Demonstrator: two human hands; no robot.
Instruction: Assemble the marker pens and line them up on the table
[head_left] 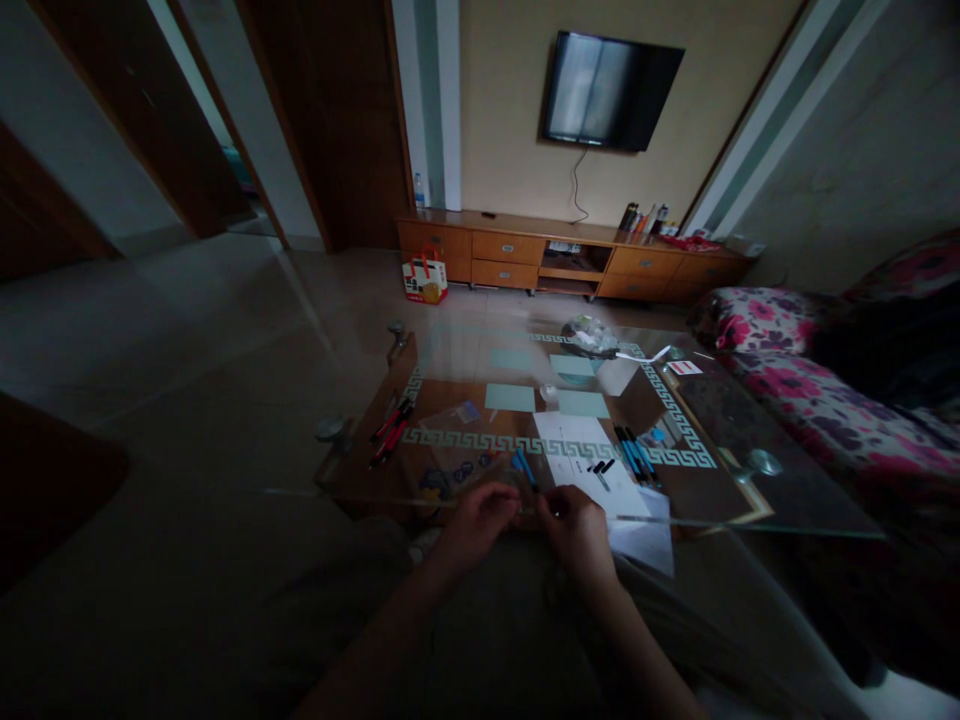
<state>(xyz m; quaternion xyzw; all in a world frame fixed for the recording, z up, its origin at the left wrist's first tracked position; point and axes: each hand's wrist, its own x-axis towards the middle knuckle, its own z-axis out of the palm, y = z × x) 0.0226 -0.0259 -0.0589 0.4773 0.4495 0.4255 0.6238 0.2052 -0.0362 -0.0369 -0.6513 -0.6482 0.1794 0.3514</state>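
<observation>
My left hand (480,518) and my right hand (576,528) meet at the near edge of a glass coffee table (750,500), fingers curled and pinched toward each other. A blue pen (525,468) rises from between them; which hand grips it is too dark to tell. White paper sheets (581,455) lie just beyond my right hand, with small black caps (600,467) on them. Several blue and black pens (637,458) lie to the right of the paper. Red and black pens (390,432) lie at the table's left side.
Pale green cards (510,397) and a crumpled bag (589,335) sit farther back on the table. A floral sofa (810,390) runs along the right. A wooden TV cabinet (570,258), a wall TV (609,90) and a red-white bag (424,280) stand beyond.
</observation>
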